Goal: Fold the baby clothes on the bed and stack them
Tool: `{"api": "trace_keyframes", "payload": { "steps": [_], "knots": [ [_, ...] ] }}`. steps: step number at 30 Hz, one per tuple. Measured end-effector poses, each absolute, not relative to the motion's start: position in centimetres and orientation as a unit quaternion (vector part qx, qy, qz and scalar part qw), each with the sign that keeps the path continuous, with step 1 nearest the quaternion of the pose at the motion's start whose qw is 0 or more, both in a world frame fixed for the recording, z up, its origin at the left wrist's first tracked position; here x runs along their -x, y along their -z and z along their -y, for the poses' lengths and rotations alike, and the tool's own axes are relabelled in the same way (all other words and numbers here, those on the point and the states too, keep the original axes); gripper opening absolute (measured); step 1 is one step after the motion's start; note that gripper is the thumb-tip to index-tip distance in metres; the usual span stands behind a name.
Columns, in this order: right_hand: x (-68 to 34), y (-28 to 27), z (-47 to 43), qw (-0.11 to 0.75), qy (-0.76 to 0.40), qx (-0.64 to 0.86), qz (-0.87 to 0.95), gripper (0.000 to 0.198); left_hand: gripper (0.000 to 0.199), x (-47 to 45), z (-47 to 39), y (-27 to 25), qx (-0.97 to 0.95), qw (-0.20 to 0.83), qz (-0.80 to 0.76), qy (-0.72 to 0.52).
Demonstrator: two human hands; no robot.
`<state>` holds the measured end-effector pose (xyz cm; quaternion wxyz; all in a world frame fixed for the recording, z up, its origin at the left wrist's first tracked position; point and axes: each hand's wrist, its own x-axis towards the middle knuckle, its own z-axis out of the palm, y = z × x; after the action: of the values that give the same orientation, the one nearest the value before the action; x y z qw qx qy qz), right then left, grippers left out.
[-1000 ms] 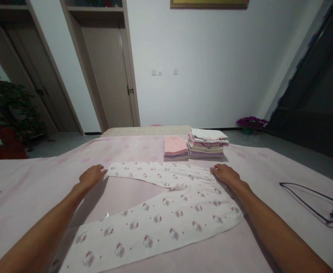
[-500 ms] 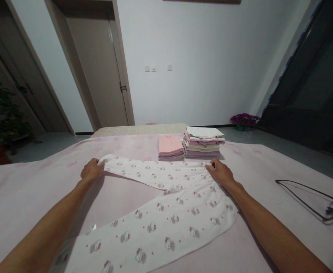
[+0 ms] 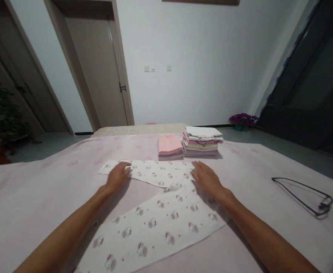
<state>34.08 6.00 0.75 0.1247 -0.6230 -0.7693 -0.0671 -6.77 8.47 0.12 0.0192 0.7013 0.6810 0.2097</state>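
Note:
White pajama trousers [image 3: 155, 223] with a printed cat-face pattern lie spread on a pink bedsheet [image 3: 234, 250]. One leg runs across at the back and the other slants toward me at the lower left. My left hand [image 3: 119, 176] rests on the back leg near its cuff, its fingers stretched out on the cloth. On the waist end at the right, my right hand [image 3: 207, 178] lies with fingers apart, touching the fabric. My right hand and forearm hide part of the waistband.
Behind the trousers stand a small stack of folded pink and purple clothes [image 3: 170, 146] and a taller stack of folded clothes [image 3: 202, 142]. A black wire loop-shaped object [image 3: 302, 195] lies at the right. Purple flowers [image 3: 243, 120] stand on the floor beyond.
Both hands have let go of the trouser ends and moved inward onto the cloth. The back leg, held raised at its cuff before, now lies flatter.

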Motion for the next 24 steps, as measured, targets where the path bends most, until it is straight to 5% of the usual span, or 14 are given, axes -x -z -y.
{"api": "trace_keyframes", "payload": {
  "steps": [6,10,24],
  "knots": [
    [-31.4,1.9,-3.2,0.061,0.008,0.581,0.812,0.062,0.034,-4.0,-2.7,-0.3,-0.797,0.167,-0.526,-0.247],
    [-31.8,3.1,-2.9,0.055,0.009,0.58,0.813,0.064,0.046,-7.4,0.2,0.4,-0.849,0.111,-0.49,-0.162],
    [-32.2,1.8,-1.7,0.095,0.015,0.557,0.825,0.056,0.032,-6.3,4.1,0.2,-0.845,-0.025,-0.532,-0.049]
  ]
}}
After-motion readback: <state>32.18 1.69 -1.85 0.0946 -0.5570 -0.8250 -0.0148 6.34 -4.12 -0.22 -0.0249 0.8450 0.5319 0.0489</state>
